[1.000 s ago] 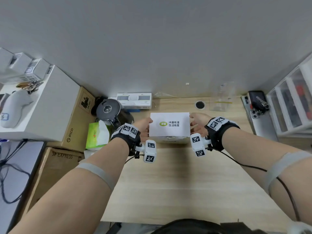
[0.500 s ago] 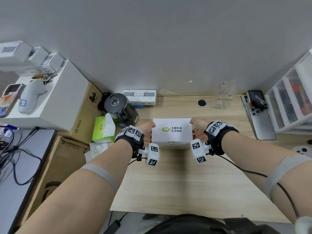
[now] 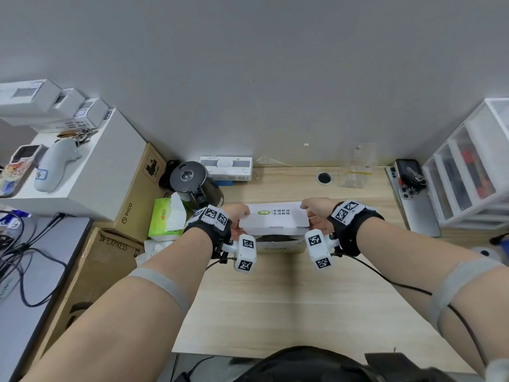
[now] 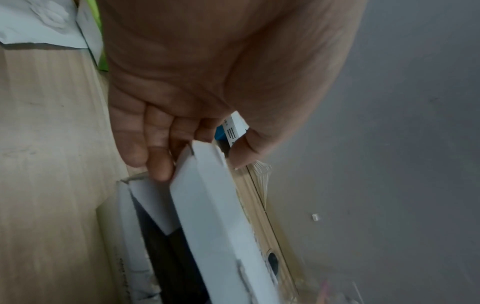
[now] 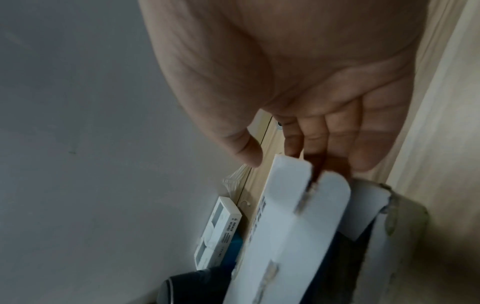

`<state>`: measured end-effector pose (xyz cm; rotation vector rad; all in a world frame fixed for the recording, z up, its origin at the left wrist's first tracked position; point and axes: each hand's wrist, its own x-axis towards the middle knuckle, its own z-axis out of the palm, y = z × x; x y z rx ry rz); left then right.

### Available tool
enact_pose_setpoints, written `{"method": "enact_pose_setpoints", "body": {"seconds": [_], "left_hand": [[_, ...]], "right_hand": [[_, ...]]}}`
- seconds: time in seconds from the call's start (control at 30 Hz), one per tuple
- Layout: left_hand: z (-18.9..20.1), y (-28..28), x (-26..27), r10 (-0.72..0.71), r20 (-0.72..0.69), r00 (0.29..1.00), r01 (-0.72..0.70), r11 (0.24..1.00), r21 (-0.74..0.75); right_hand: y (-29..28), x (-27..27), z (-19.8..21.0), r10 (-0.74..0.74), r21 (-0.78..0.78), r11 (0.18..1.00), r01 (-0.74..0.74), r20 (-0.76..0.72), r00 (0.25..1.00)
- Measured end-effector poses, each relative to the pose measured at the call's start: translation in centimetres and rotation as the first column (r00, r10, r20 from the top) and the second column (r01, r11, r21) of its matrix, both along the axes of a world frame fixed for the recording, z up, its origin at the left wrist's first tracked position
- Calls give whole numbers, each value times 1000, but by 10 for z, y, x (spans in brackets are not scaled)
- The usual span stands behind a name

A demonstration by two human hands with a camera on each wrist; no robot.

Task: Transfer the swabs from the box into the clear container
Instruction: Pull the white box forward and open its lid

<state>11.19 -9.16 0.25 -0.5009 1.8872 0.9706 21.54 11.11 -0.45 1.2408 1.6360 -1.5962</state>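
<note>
A white cardboard box (image 3: 278, 245) with green print on its lid (image 3: 275, 219) sits mid-table. My left hand (image 3: 237, 216) pinches the lid's left end, thumb on top and fingers beneath (image 4: 158, 164). At the lid's right end my right hand (image 3: 314, 213) pinches the same way, its fingers (image 5: 314, 144) under the flap (image 5: 285, 226). The lid is raised at its front edge, showing a dark gap inside (image 4: 166, 257); no swabs are visible. The clear container (image 3: 355, 169) stands upright at the back right near the wall, apart from both hands.
A black kettle (image 3: 192, 183) and a green tissue pack (image 3: 165, 219) stand just left of the box. A white device box (image 3: 225, 168) lies by the wall. A phone (image 3: 416, 205) and a drawer unit (image 3: 468, 172) are on the right. A cable hole (image 3: 324, 178) sits behind the box.
Both hands have lifted the lid's front edge, so the box now gapes open toward me. The box itself has stayed in place.
</note>
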Motion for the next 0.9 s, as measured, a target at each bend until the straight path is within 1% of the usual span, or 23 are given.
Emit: {"method": "enact_pose_setpoints", "body": {"seconds": [0.07, 0.13, 0.2, 0.27, 0.33, 0.37, 0.43, 0.5, 0.53, 0.6, 0.63, 0.67, 0.73, 0.77, 0.8, 0.83, 0.9], "left_hand": [[7, 2, -3, 21, -15, 1000, -21, 999, 26], [14, 3, -8, 73, -59, 996, -68, 995, 79], [21, 4, -13, 147, -65, 987, -131, 971, 200], [26, 7, -19, 225, -66, 972, -193, 927, 323], [29, 10, -25, 274, -90, 957, -223, 901, 373], [30, 12, -26, 266, -111, 957, -212, 910, 356], [26, 14, -26, 206, -163, 965, -161, 954, 253], [15, 15, -25, 108, -235, 966, -83, 990, 114], [9, 14, -25, 29, -274, 961, -22, 999, 31], [-1, 13, -22, -110, -293, 950, 77, 990, -121], [-5, 14, -20, -152, -282, 947, 108, 980, -167], [-9, 14, -17, -191, -269, 944, 140, 970, -197], [-24, 16, -16, -294, -260, 920, 226, 938, -261], [-32, 18, -16, -345, -259, 902, 265, 917, -298], [-43, 19, -17, -386, -258, 886, 295, 897, -328], [-54, 20, -17, -404, -261, 876, 302, 884, -356], [-54, 25, -12, -418, -277, 865, 291, 869, -401]], "right_hand": [[3, -5, -1, -51, -16, 999, 50, -48, 998], [5, -8, 6, -145, -47, 989, 141, -105, 984], [7, -12, 16, -276, -136, 958, 253, -185, 943], [12, -18, 21, -391, -216, 915, 340, -276, 878], [17, -23, 24, -432, -263, 896, 357, -336, 837], [17, -25, 25, -432, -267, 897, 353, -353, 830], [18, -29, 23, -389, -240, 917, 317, -373, 842], [17, -33, 20, -313, -164, 949, 269, -372, 874], [16, -36, 17, -261, -103, 965, 239, -363, 895], [13, -39, 7, -99, 91, 987, 134, -315, 944], [12, -39, 0, 14, 201, 979, 44, -277, 961], [11, -38, -8, 125, 298, 953, -52, -230, 965], [8, -34, -22, 285, 422, 882, -212, -118, 951], [6, -32, -27, 324, 468, 846, -255, -71, 943], [4, -30, -33, 327, 502, 824, -264, -42, 944], [1, -28, -38, 306, 523, 816, -244, -34, 951], [-6, -27, -46, 266, 546, 812, -207, -29, 963]]}}
